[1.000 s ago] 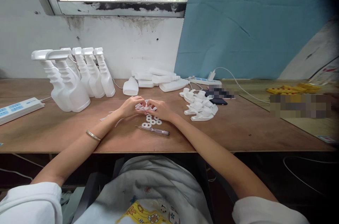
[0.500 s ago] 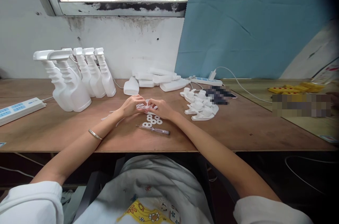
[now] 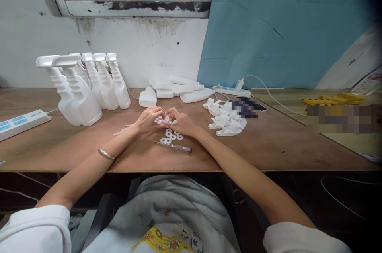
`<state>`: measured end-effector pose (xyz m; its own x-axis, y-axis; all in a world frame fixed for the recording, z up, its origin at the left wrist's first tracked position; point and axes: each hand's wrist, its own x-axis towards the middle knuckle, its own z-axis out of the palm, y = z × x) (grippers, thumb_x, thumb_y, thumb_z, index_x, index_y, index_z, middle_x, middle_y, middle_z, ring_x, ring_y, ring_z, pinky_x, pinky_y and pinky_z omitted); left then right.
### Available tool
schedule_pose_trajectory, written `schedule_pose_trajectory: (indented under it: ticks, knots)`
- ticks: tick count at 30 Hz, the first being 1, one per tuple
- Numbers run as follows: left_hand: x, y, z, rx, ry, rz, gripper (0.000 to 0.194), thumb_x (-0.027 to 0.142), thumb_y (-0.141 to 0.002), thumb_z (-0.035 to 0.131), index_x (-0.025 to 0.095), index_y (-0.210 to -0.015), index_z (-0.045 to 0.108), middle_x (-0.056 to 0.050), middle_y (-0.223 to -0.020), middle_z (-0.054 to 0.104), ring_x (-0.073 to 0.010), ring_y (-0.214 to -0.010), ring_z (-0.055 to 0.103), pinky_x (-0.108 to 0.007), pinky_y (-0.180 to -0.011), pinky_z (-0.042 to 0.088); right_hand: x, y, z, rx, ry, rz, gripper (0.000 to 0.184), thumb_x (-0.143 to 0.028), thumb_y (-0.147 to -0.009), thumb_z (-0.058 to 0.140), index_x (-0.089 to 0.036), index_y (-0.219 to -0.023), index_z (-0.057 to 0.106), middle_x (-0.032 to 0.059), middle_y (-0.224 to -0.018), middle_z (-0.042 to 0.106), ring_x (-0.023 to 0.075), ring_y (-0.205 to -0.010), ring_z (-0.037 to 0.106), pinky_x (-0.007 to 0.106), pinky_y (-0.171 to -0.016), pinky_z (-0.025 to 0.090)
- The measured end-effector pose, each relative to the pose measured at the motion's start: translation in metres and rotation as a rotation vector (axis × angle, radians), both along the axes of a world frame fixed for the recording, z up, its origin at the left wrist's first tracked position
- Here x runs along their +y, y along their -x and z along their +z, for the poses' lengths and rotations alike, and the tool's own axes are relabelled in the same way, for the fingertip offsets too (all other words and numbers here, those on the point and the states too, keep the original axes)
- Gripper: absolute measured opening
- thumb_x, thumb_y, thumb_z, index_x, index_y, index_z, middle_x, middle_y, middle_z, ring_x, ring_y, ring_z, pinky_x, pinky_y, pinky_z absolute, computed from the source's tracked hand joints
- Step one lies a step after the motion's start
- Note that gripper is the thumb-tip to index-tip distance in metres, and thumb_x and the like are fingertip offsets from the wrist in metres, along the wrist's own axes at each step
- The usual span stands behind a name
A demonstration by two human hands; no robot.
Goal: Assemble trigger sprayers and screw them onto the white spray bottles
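Pinching a white part (image 3: 166,118) with bent fingers of left hand (image 3: 147,120) and right hand (image 3: 182,122) over the table (image 3: 253,149), apparently cradling thin sticks (image 3: 158,120) in the left palm to free the fingertips, and working beside rings (image 3: 171,137) and a screwdriver (image 3: 179,147), presumably for easy reach

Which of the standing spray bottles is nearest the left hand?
The rightmost spray bottle of the standing ones: its base is closest to the left hand, while the others stand farther left.
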<state>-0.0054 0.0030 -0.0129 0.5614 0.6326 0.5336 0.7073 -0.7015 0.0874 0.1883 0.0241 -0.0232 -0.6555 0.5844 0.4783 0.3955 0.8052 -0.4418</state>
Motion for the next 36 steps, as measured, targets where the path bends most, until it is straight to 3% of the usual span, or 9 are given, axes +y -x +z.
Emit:
schedule_pose_trajectory:
  ticks: [13, 21, 26, 31, 36]
  knots:
    - [-0.002, -0.001, 0.001, 0.151, -0.062, -0.047, 0.035, 0.051, -0.081, 0.047, 0.018, -0.091, 0.057, -0.008, -0.100, 0.058, -0.0199, -0.090, 0.053, -0.031, -0.078, 0.035, 0.003, 0.001, -0.006, -0.041, -0.066, -0.012, 0.037, -0.036, -0.074, 0.060, -0.022, -0.103, 0.041, 0.0027, -0.092, 0.064, 0.0187, -0.081, 0.064, 0.028, -0.066, 0.044]
    - [-0.002, -0.002, 0.000, 0.061, 0.013, -0.023, 0.033, 0.049, -0.081, 0.048, 0.019, -0.092, 0.057, -0.007, -0.099, 0.058, -0.0181, -0.087, 0.054, -0.029, -0.077, 0.038, 0.005, 0.001, -0.007, -0.012, -0.004, -0.025, 0.036, -0.038, -0.076, 0.058, -0.022, -0.103, 0.040, 0.0024, -0.091, 0.064, 0.0167, -0.081, 0.063, 0.028, -0.068, 0.044]
    - [-0.002, 0.003, 0.005, -0.070, 0.095, 0.163, 0.025, 0.038, -0.085, 0.041, 0.018, -0.092, 0.052, -0.004, -0.087, 0.060, -0.0151, -0.074, 0.055, -0.026, -0.067, 0.040, 0.006, 0.001, -0.008, -0.054, 0.007, -0.097, 0.035, -0.040, -0.079, 0.053, -0.021, -0.106, 0.040, 0.0045, -0.094, 0.065, 0.0174, -0.078, 0.063, 0.027, -0.065, 0.043]
    - [0.000, 0.012, 0.005, 0.164, 0.235, 0.433, 0.020, 0.036, -0.079, 0.046, 0.018, -0.084, 0.055, -0.006, -0.085, 0.062, -0.0190, -0.076, 0.057, -0.025, -0.059, 0.038, 0.006, 0.001, -0.007, -0.127, -0.031, -0.207, 0.037, -0.044, -0.080, 0.050, -0.021, -0.107, 0.040, 0.0043, -0.094, 0.065, 0.0189, -0.077, 0.063, 0.027, -0.065, 0.041]
    - [0.000, 0.014, 0.008, 0.264, 0.300, 0.479, 0.025, 0.041, -0.077, 0.048, 0.019, -0.082, 0.058, -0.006, -0.087, 0.064, -0.0212, -0.079, 0.058, -0.025, -0.058, 0.038, 0.005, 0.002, -0.005, -0.158, -0.059, -0.227, 0.035, -0.041, -0.081, 0.050, -0.021, -0.108, 0.039, 0.0048, -0.093, 0.065, 0.0201, -0.080, 0.063, 0.027, -0.066, 0.040]
